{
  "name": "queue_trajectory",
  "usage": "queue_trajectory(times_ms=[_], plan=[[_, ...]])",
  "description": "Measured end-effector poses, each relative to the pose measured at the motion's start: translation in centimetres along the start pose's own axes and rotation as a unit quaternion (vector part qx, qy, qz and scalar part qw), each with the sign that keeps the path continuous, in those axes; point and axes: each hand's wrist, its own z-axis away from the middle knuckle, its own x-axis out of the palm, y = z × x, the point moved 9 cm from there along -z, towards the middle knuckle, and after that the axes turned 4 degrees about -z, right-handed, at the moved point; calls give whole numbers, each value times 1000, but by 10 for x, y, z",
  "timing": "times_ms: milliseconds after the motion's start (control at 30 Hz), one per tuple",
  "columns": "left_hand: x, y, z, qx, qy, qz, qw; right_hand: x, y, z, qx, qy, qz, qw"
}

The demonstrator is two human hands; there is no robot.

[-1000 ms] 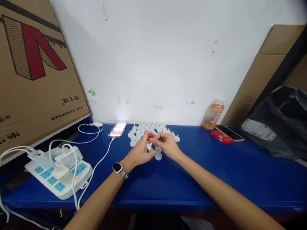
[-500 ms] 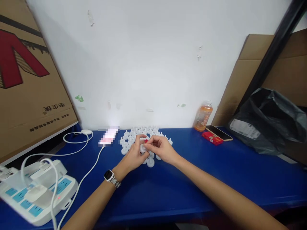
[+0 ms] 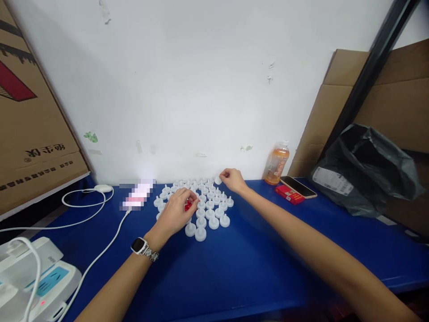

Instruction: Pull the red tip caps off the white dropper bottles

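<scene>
Head view, blue table [image 3: 234,268]. Left hand [image 3: 176,213] rests low over the near-left edge of a cluster of small white tea-light candles [image 3: 208,210], fingers curled closed around a small red piece [image 3: 187,206] that shows between thumb and forefinger; what the red piece is cannot be told. A watch [image 3: 140,246] sits on the left wrist. Right hand [image 3: 233,179] is stretched to the far edge of the cluster, close to the wall, with thumb and forefinger pinched narrowly on a single white candle [image 3: 218,180]; whether that candle is lifted or touching the table cannot be told. The two hands are well apart, with most of the candles standing upright in rows between them. Left of the cluster: a white cable [image 3: 100,250] runs along the table towards a white power strip [image 3: 40,281] at the near-left corner. Right of the cluster, near the wall: an orange drink bottle [image 3: 276,163], upright; just beside it a red box [image 3: 290,194] with a phone [image 3: 298,186] lying partly on it. Further right, a black plastic bag [image 3: 365,170]. Cardboard boxes [image 3: 30,134] lean at far left.
</scene>
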Motion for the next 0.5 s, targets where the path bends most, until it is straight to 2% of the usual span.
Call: queue_trajectory(times_ms=[100,200,300,367,500], plan=[[-1,-6,6,-8,-12,-1,1000,19,10,-10,13,-30,42,999],[-2,-9,7,-14,-18,7,1000,30,10,-12,18,-48,75,996],[-2,-10,7,-17,-22,17,999,31,1,-8,5,-49,99,994],[-1,-9,7,-15,-21,21,999,31,-11,-3,-27,-49,126,990],[-2,-8,8,-7,-17,19,1000,38,-27,4,-74,-90,156,981]])
